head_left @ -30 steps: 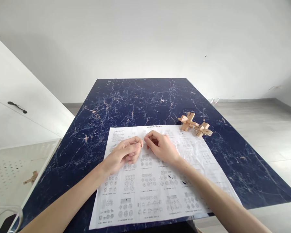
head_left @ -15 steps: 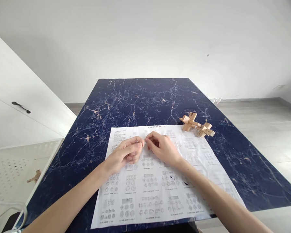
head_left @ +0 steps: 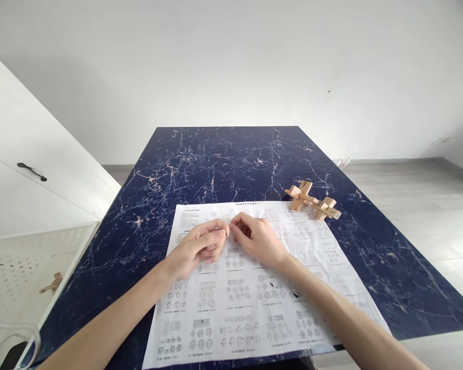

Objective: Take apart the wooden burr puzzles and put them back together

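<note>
The table (head_left: 212,164) is overlaid by a printed sheet (head_left: 236,303), its far-right corner possibly weighted by wooden blocks (head_left: 301,196). Left hand (head_left: 198,247) and right hand (head_left: 260,240) are held nearly touching, loosely curled; whether gripping cannot be told.

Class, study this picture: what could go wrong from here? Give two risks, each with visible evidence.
1. The printed sheet lies beneath the left hand and right hand, so a moving arm might drag or crease it.
2. The wooden pieces sit at the sheet's far right corner; if the paper shifts, they could be nudged out of place.
</note>
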`<state>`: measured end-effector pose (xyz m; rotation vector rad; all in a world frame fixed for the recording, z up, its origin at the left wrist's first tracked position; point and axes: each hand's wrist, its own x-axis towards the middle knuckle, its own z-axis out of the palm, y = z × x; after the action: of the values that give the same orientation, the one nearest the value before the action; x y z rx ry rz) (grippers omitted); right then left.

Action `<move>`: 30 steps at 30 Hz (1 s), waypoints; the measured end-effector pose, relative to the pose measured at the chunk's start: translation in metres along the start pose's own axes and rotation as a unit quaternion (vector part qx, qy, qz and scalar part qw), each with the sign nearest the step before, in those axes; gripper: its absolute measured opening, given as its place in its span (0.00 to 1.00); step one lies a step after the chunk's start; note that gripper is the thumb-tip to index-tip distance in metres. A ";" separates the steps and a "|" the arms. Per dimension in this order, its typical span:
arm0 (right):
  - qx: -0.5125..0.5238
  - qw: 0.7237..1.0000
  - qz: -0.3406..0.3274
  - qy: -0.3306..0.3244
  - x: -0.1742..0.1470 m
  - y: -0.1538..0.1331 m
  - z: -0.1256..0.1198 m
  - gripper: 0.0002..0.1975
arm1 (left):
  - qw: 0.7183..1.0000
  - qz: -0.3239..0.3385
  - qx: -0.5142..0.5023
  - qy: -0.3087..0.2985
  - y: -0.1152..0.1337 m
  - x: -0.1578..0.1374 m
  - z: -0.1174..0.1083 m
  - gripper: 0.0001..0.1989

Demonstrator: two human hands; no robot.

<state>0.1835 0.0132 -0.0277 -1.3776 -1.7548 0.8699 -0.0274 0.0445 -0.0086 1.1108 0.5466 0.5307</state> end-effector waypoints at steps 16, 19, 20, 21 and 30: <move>-0.030 0.999 -0.014 -0.002 -0.002 0.002 0.003 0.09 | 1.000 -0.001 -0.007 0.010 -0.003 -0.001 0.001 0.14; -0.031 0.999 -0.013 -0.002 -0.002 0.002 0.004 0.09 | 1.000 -0.003 -0.003 0.012 -0.003 -0.002 0.002 0.13; -0.032 0.999 -0.013 -0.001 -0.002 0.002 0.004 0.09 | 1.000 -0.003 -0.005 0.012 -0.003 -0.003 0.002 0.13; -0.033 0.999 -0.013 0.000 -0.002 0.003 0.004 0.09 | 1.000 -0.003 -0.008 0.013 -0.003 -0.003 0.002 0.13; -0.040 0.999 -0.016 -0.001 -0.003 0.000 0.003 0.09 | 1.000 -0.009 -0.001 0.014 -0.003 -0.001 0.003 0.12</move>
<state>0.1817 0.0103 -0.0298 -1.3952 -1.8264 0.7926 -0.0262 0.0410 -0.0099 1.0971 0.5800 0.5324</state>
